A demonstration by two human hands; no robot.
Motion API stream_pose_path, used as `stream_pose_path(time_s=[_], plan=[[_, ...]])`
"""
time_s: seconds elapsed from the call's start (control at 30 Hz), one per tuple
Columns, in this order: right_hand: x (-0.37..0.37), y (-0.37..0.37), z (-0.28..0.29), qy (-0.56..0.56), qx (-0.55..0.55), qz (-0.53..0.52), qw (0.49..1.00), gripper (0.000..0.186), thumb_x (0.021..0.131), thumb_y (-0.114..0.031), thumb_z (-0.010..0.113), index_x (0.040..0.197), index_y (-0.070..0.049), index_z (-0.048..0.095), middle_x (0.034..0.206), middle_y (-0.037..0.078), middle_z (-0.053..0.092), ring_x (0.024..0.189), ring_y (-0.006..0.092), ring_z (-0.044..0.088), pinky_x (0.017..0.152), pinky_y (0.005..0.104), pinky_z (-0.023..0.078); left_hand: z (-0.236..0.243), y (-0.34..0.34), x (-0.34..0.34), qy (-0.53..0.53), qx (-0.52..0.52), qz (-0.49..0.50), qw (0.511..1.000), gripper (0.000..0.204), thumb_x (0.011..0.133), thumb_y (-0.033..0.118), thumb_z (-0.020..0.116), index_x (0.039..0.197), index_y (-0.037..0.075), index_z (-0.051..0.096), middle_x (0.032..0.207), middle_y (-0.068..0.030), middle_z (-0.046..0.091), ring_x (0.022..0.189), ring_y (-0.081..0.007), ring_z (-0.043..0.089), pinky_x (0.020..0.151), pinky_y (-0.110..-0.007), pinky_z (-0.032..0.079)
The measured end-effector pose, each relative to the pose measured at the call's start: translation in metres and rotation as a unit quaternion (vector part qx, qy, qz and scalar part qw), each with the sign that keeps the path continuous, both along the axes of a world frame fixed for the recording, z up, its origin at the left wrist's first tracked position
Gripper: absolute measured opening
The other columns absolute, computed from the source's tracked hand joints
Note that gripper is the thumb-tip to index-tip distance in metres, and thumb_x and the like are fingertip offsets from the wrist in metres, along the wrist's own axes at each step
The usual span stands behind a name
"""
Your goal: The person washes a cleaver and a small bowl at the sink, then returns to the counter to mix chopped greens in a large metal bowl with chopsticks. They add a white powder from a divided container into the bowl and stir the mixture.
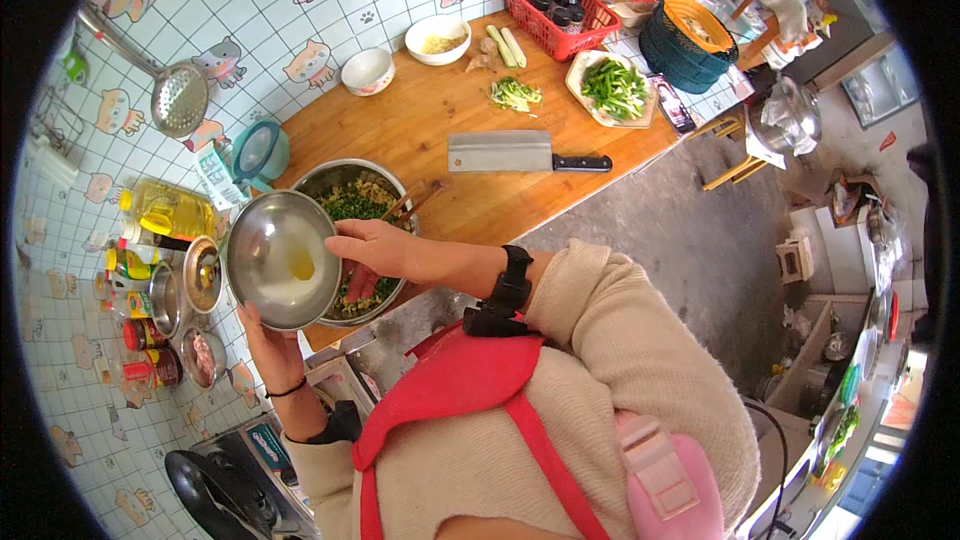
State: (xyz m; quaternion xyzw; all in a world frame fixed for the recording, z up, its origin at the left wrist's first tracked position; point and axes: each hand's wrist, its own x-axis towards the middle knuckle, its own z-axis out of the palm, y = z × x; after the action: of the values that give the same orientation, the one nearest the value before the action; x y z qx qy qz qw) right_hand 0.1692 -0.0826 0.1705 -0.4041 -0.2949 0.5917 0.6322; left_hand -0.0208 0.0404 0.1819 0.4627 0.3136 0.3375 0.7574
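Between my two hands is a steel bowl (265,275), tipped so its inside shows a little yellowish liquid. My left hand (270,352) grips its lower rim. My right hand (375,248) has its fingers at the right rim, thumb on the edge. Partly behind it stands a larger metal mixing bowl (312,182), containing a chopped mixture of green and yellow bits (355,198). Wooden chopsticks (420,198) lean out of that bowl on its right side. My right hand and the smaller bowl hide part of the mixture.
On the wooden worktop (400,125) lie a cleaver (500,152) and chopped pale-green vegetable (516,93). A plate of cut greens (614,90), two white bowls and a red basket (560,15) stand farther back. Oil bottle (170,210), jars and small bowls line the left.
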Motion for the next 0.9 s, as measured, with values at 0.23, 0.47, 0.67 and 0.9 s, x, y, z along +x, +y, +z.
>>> stream_pose_path(time_s=[0.23,0.47,0.67,0.9], plan=[[-0.006,-0.005,-0.002,0.002,0.005,0.001,1.000,0.043,0.092,-0.034,0.040,0.123,-0.005,0.037,0.092,0.011,0.056,0.067,0.0218,0.063,0.056,0.0295,0.051,0.000,0.008,0.019,-0.089,-0.033,-0.036,0.995,0.051,0.092,0.042,0.038,0.126,0.004,0.038,0.127,-0.0119,0.044,0.114,-0.0239,0.044,0.096,-0.038,0.034],[-0.001,-0.006,0.003,-0.256,0.001,-0.114,0.960,0.049,0.090,-0.028,0.046,0.128,-0.001,0.033,0.107,0.015,0.054,0.082,0.0212,0.060,0.067,0.0291,0.048,0.003,0.015,0.025,-0.041,0.108,-0.018,0.993,0.052,0.094,0.039,0.033,0.129,0.001,0.033,0.127,-0.0123,0.042,0.116,-0.0218,0.042,0.097,-0.036,0.032],[0.001,0.003,0.005,-0.400,0.054,-0.220,0.888,0.053,0.087,-0.027,0.051,0.127,0.004,0.035,0.119,0.021,0.049,0.109,0.0278,0.049,0.091,0.0342,0.039,0.007,0.009,0.035,-0.029,0.280,0.028,0.959,0.055,0.092,0.037,0.039,0.131,-0.001,0.029,0.128,-0.0154,0.039,0.116,-0.0249,0.042,0.097,-0.036,0.033],[0.010,0.015,0.009,-0.402,0.043,-0.180,0.897,0.060,0.085,-0.033,0.052,0.126,0.006,0.035,0.127,0.026,0.041,0.119,0.0352,0.039,0.099,0.0365,0.032,0.009,0.027,0.035,0.009,0.448,0.070,0.891,0.059,0.087,0.039,0.046,0.128,-0.003,0.035,0.130,-0.0144,0.036,0.116,-0.0256,0.040,0.098,-0.037,0.032]])
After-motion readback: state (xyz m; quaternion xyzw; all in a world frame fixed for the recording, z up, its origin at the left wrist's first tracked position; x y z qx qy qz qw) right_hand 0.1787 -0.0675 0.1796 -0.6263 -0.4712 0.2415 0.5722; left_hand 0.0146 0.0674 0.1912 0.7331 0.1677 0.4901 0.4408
